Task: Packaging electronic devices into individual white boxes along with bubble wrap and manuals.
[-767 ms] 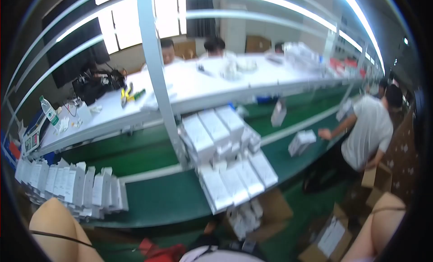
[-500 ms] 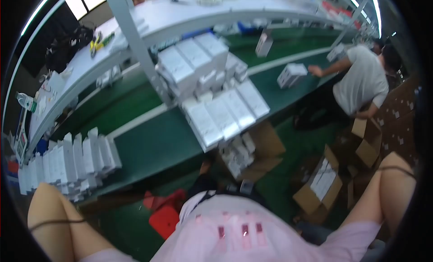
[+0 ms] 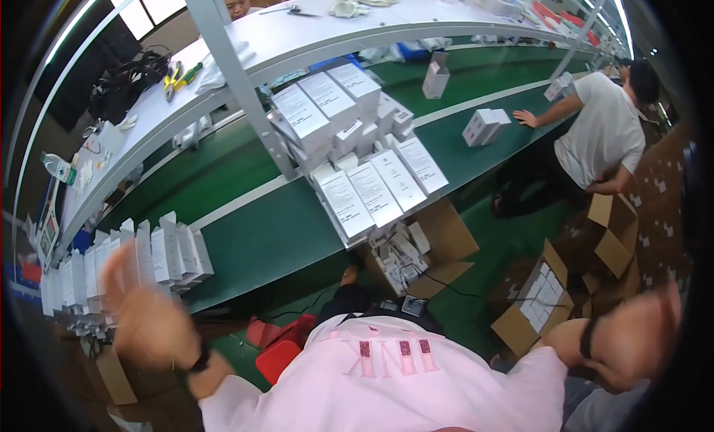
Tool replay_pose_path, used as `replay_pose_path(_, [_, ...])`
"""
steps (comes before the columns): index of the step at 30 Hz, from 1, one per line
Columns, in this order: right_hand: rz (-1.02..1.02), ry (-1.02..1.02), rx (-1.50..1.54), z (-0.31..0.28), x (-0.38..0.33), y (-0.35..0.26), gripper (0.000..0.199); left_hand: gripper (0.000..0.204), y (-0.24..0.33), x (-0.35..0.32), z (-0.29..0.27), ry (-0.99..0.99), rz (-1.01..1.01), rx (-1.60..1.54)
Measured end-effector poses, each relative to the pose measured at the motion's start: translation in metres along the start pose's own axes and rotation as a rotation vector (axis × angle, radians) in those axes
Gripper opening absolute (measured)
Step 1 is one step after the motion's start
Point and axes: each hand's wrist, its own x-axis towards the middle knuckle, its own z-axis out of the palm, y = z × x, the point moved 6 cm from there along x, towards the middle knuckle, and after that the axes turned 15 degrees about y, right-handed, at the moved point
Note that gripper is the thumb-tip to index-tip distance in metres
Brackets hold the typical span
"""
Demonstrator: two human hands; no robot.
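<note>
My left hand [image 3: 152, 324], smeared by motion, is raised in front of the row of upright white boxes [image 3: 167, 253] at the left end of the green bench. Some of those boxes have their flaps up. Far out at the right rim, my right hand [image 3: 632, 339] is also blurred, near an open carton [image 3: 539, 298] packed with white pieces. I make out nothing held in either hand, though the fingers do not show clearly. Each wrist wears a dark band. Stacked white boxes [image 3: 372, 190] with printed faces stand mid-bench, apart from both hands.
Below the stack, an open carton [image 3: 450, 235] holds small white parts. A co-worker [image 3: 602, 130] on the right reaches toward white boxes [image 3: 483, 127] on the bench. Yellow-handled pliers [image 3: 175, 82] lie on the upper shelf [image 3: 282, 49]. A red stool [image 3: 279, 357] stands below.
Both my hands have come into view, with the forearms now bent inward from the sides. The view has shifted slightly, and the co-worker's arm stays stretched toward the boxes.
</note>
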Motion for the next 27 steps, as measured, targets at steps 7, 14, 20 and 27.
replay_pose_path(7, [1.488,-0.605,0.223,0.25,-0.288,0.18,0.046,0.074,-0.276,-0.159,0.098,-0.234,-1.302,0.073])
replay_pose_path(14, [1.601,-1.1,0.119,0.427,-0.455,0.221,0.098,0.096,-0.407,-0.206,0.173,-0.233,-1.455,0.061])
replay_pose_path(20, [1.589,-1.276,0.103,0.529,-0.559,0.231,0.096,0.069,-0.425,-0.207,0.205,0.002,-1.364,-0.026])
replay_pose_path(27, [1.592,-1.303,0.386,0.552,-0.594,0.21,0.072,0.051,-0.468,-0.231,0.214,-0.073,-1.473,-0.155])
